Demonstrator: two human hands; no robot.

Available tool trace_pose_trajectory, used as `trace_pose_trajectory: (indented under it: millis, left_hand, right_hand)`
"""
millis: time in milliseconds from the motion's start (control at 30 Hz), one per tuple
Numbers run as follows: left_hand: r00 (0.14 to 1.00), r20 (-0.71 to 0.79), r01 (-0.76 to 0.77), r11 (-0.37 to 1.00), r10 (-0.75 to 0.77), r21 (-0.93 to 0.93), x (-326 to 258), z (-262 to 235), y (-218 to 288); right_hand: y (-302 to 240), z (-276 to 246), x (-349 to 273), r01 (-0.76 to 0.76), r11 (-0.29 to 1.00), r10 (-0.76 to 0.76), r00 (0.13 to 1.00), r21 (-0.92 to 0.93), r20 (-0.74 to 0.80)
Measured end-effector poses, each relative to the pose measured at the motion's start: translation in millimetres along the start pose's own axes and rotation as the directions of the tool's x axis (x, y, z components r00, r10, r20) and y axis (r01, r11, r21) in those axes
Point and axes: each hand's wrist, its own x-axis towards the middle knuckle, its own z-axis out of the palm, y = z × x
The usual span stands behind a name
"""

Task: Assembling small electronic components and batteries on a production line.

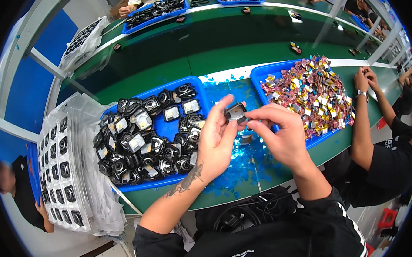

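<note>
Over the table, my left hand point(218, 144) is closed around a small black watch case point(236, 112), its hollow, light-coloured inside facing up. At the case's right edge, my right hand point(283, 131) pinches with thumb and forefinger; whatever is between those fingertips is too small to make out. To the left, a blue tray point(165, 127) holds many similar black watch cases point(120, 165), some with pale square faces up. On the right, another blue tray point(255, 80) is heaped with small pink, yellow and silver parts point(311, 97). A small pale part point(246, 139) lies below my hands.
Scraps of blue film point(229, 169) litter the green table between the trays. White moulded trays of cases point(59, 171) are stacked at the left edge. Beyond runs a green conveyor belt point(229, 43) with scattered parts. A co-worker's arms point(361, 120) are at the right; others sit opposite.
</note>
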Motion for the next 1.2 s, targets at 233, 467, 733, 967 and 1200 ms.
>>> trace_pose_trajectory:
  millis: [233, 467, 733, 967, 1200]
  left_hand:
    - [0.992, 0.111, 0.054, 0.998, -0.058, 0.037, -1.5, -4.3, 2.8]
    - [0.982, 0.178, 0.081, 0.994, -0.068, -0.067, -1.6, -4.5, 5.4]
    - [0.984, 0.172, 0.047, 0.999, -0.044, -0.013, -1.9, -4.5, 3.1]
    - [0.984, 0.169, 0.051, 0.998, -0.055, 0.025, -3.6, -5.2, 1.6]
    - [0.978, 0.206, 0.017, 0.998, -0.031, 0.068, -4.8, -3.6, 4.3]
  right_hand:
    - [-13.0, 5.3, 2.9, 0.022, 0.998, -0.024, 0.999, -0.053, -0.049]
    - [-14.9, 3.6, 2.7, 0.048, 0.988, -0.059, 0.996, -0.149, -0.071]
    - [-14.8, 2.4, 1.8, 0.002, 0.994, -0.010, 0.997, -0.110, -0.072]
    - [-15.6, -0.4, 4.3, -0.007, 0.996, 0.002, 0.999, -0.090, -0.052]
    - [-16.0, -5.5, 8.3, -0.022, 0.997, 0.021, 1.000, -0.080, -0.020]
